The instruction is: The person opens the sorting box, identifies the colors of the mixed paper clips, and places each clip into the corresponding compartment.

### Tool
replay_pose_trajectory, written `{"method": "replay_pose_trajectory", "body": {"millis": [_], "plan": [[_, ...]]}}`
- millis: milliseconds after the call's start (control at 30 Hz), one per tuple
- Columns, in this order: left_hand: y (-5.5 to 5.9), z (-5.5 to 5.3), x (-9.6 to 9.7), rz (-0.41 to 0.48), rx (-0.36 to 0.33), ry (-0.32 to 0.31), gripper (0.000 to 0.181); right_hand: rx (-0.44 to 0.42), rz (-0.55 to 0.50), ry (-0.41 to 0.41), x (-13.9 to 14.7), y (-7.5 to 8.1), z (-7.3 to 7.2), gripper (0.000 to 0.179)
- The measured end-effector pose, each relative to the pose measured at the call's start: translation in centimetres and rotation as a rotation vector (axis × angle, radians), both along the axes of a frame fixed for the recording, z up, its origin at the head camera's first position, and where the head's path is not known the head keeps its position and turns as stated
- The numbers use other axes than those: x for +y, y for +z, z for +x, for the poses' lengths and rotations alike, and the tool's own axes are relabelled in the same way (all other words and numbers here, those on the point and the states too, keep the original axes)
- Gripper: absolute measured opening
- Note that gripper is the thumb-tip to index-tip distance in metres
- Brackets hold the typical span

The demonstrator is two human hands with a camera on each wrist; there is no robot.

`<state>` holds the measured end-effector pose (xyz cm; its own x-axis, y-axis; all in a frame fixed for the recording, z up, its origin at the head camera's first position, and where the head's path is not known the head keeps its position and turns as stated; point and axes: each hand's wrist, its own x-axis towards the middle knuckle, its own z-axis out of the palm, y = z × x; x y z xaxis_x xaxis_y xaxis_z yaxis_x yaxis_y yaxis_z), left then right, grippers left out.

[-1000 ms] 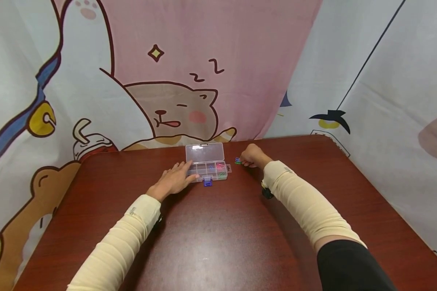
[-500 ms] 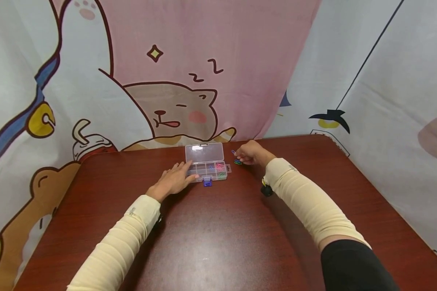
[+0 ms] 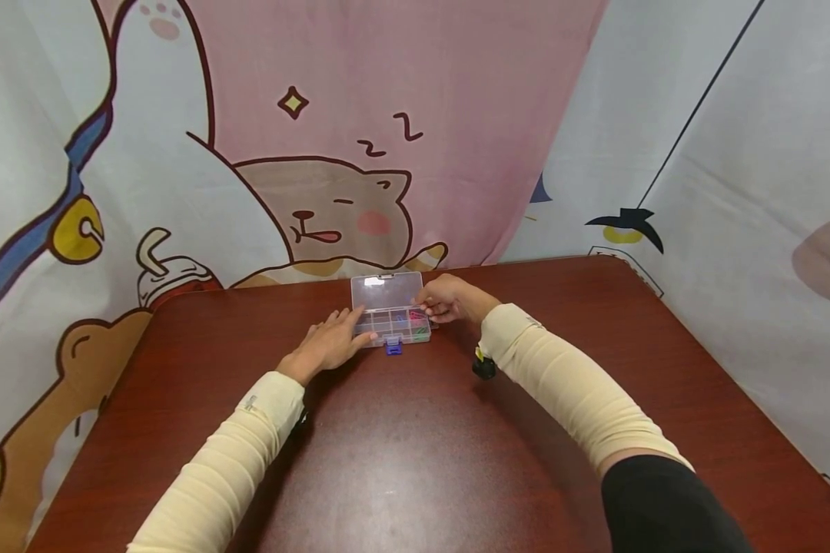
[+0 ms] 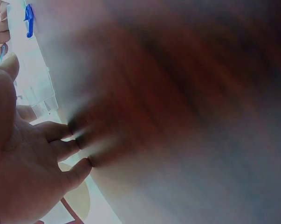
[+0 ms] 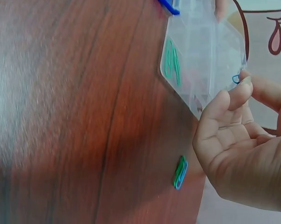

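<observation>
My right hand [image 3: 451,298] pinches a blue paper clip [image 5: 235,79] between thumb and fingertip, over the right end of a clear plastic compartment box [image 3: 383,316]. The box's lid [image 3: 386,292] stands open at the back. Pink paper clips [image 3: 416,314] lie in a back right compartment, green paper clips [image 5: 172,63] in the front right corner, and blue [image 3: 400,319] shows in the compartment left of the pink. With fingers spread, my left hand [image 3: 327,343] rests at the box's left end, its thumb along the front edge. Three of its fingertips touch the table in the left wrist view.
A green and a blue paper clip [image 5: 180,172] lie together on the brown table [image 3: 387,438], right of the box. The box's blue latch [image 3: 393,348] hangs at its front. A printed curtain [image 3: 512,115] rises behind the table's far edge.
My right hand has picked the blue paper clip up off the pile on the table and carried it left to over the box. My left hand stays in place.
</observation>
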<state>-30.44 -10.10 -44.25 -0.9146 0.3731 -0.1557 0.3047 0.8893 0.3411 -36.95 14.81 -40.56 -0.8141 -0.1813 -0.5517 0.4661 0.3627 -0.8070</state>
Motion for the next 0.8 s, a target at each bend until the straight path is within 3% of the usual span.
{"method": "replay_pose_trajectory", "body": {"millis": [367, 800], "plan": [[-0.2, 0.0, 0.0, -0.010, 0.012, -0.008, 0.075, 0.006, 0.054, 0.059, -1.3, -0.1, 0.6, 0.010], [-0.1, -0.1, 0.0, -0.003, 0.014, -0.003, 0.075, 0.010, 0.077, 0.057, -1.1, -0.3, 0.3, 0.011]]}}
